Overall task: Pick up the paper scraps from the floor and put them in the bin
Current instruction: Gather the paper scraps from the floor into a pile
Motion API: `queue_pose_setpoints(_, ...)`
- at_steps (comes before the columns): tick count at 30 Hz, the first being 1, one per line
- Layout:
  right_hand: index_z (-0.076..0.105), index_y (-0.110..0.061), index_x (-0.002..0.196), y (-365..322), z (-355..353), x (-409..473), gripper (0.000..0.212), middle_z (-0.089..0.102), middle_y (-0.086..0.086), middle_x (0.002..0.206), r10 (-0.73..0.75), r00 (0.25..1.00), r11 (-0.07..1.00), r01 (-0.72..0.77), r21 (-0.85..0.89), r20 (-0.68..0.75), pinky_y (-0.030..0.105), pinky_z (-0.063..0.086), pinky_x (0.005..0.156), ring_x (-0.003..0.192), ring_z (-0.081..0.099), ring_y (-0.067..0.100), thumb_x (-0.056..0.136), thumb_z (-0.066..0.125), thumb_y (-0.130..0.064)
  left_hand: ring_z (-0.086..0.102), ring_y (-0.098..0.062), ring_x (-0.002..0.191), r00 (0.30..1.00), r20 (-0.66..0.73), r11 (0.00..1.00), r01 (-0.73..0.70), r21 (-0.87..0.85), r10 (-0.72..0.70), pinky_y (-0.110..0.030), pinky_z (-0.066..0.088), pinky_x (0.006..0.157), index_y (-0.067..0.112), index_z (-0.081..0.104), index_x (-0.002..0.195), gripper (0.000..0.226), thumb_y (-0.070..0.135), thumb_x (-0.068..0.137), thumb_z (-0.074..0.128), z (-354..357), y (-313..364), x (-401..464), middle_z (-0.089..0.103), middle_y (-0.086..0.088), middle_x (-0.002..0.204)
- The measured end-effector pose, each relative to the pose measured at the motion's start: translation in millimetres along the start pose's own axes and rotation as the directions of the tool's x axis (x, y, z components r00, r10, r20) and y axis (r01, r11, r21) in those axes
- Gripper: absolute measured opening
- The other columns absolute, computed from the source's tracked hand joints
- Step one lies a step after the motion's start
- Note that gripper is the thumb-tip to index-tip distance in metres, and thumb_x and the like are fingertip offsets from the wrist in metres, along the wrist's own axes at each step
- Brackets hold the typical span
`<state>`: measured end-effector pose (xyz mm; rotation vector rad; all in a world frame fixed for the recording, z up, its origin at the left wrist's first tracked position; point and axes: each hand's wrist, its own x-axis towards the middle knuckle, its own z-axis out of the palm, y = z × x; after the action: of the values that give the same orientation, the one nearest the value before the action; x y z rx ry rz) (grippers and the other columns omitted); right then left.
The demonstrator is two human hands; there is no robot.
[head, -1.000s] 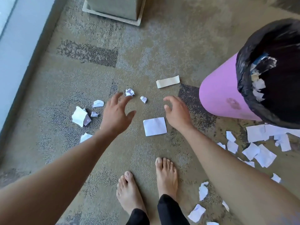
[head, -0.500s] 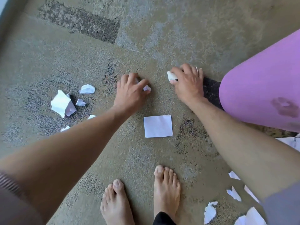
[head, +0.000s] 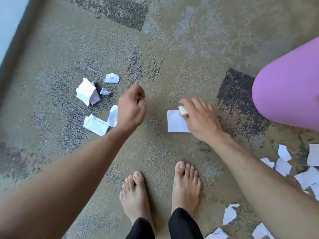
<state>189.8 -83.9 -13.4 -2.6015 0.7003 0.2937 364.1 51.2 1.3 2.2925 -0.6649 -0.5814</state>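
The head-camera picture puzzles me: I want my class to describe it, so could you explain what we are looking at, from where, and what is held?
There is no machine: a person wears a camera on the head, looking down at their own arms and bare feet on a carpeted floor. The right hand pinches a small beige paper strip and reaches onto a flat white square of paper. The left hand is closed; something small seems to be pinched in it, but that is unclear. White scraps lie to the left, more scraps to the right. The pink bin stands at the right edge.
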Motion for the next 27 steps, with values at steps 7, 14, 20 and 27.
queue_pose_setpoints(7, 0.047, -0.021, 0.127, -8, 11, -11, 0.081, 0.048, 0.006, 0.113, 0.003, 0.989, 0.986, 0.021, -0.165, 0.145, 0.039, 0.036, 0.084, 0.103, 0.049, 0.027, 0.063, 0.074, -0.063, 0.051, -0.028, 0.093, 0.957, -0.226, 0.972, 0.207, 0.108, -0.179, -0.033, 0.035, 0.074, 0.009, 0.059, 0.089, 0.022, 0.011, 0.081, 0.038, -35, -70, -33, 0.06, -0.012, 0.095)
queue_pose_setpoints(14, 0.055, -0.018, 0.109, -16, 8, -3, 0.063, 0.053, 0.006, 0.112, 0.029, 0.989, 0.981, -0.001, -0.193, 0.145, 0.041, 0.037, 0.087, 0.104, 0.048, 0.028, 0.065, 0.078, -0.055, 0.044, -0.028, 0.094, 0.859, -0.334, 0.853, 0.472, 0.223, -0.389, -0.04, 0.035, 0.081, 0.013, 0.047, 0.096, 0.035, 0.046, 0.085, 0.043, -55, -97, -44, 0.043, -0.007, 0.098)
queue_pose_setpoints(20, 0.048, -0.023, 0.11, -33, 2, 5, 0.044, 0.066, 0.0, 0.11, 0.05, 0.982, 0.993, -0.029, -0.114, 0.181, 0.04, 0.036, 0.085, 0.101, 0.052, 0.025, 0.078, 0.076, -0.034, 0.042, -0.028, 0.103, 0.886, -0.219, 0.815, 0.463, 0.349, -0.409, -0.04, 0.038, 0.087, 0.012, 0.041, 0.112, 0.064, 0.067, 0.083, 0.052, -57, -113, -50, 0.04, -0.009, 0.112)
queue_pose_setpoints(27, 0.059, -0.013, 0.1, -93, 8, 24, 0.024, 0.065, 0.005, 0.1, 0.022, 0.993, 0.994, -0.034, 0.101, 0.113, 0.037, 0.038, 0.078, 0.093, 0.05, 0.024, 0.092, 0.059, -0.036, 0.04, -0.029, 0.111, 0.926, -0.14, 0.854, 0.378, 0.358, -0.352, -0.042, 0.038, 0.093, 0.013, 0.036, 0.132, 0.081, 0.07, 0.079, 0.057, -58, -115, -58, 0.038, -0.011, 0.123)
